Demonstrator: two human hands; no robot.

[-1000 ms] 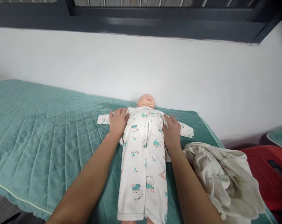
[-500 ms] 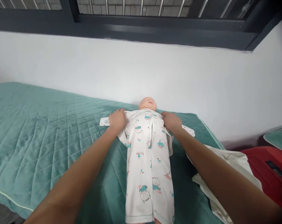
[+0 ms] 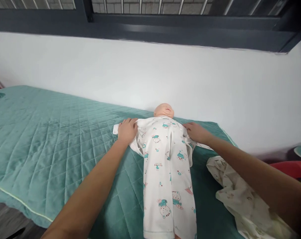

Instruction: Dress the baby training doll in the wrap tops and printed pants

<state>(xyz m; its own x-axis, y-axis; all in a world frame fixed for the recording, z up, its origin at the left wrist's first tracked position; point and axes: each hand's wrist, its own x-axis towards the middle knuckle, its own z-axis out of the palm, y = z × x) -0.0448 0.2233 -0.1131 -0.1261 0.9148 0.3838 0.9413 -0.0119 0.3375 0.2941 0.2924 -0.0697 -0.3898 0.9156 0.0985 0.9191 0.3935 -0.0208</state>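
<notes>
- A pale pink plastic baby doll [image 3: 163, 110] lies on its back on a teal-green quilted cover [image 3: 66, 139] with a pale piped edge, its bald head just beside a plain white wall [image 3: 150, 76].
- The doll's long axis runs from the wall toward the person, head at the far end, legs at the near end; the face is tipped toward the person's right.
- A white long-sleeved baby garment [image 3: 162, 166], printed with small teal and pink cartoon animals, covers the doll from the neck down. Its length follows the same axis, hem nearest the person, with a vertical seam or opening down its front.
- The left sleeve end [image 3: 115, 129] and the right sleeve end [image 3: 205, 146] stick out sideways, across that axis. Whether the doll's arms fill them cannot be told.
- The person's left hand [image 3: 127, 131] lies over the sleeve at the left shoulder, fingers close together and touching the cloth; whether its grip is clamped on the fabric cannot be told.
- The person's right hand [image 3: 197, 132] reaches the opposite shoulder with bent fingers, tips against the garment; how far its grip is closed cannot be told.
- A crumpled off-white patterned cloth [image 3: 242, 196] lies near the garment on the right, partly beneath the right forearm in view.
- Beyond it shows part of a red object [image 3: 292, 170].
</notes>
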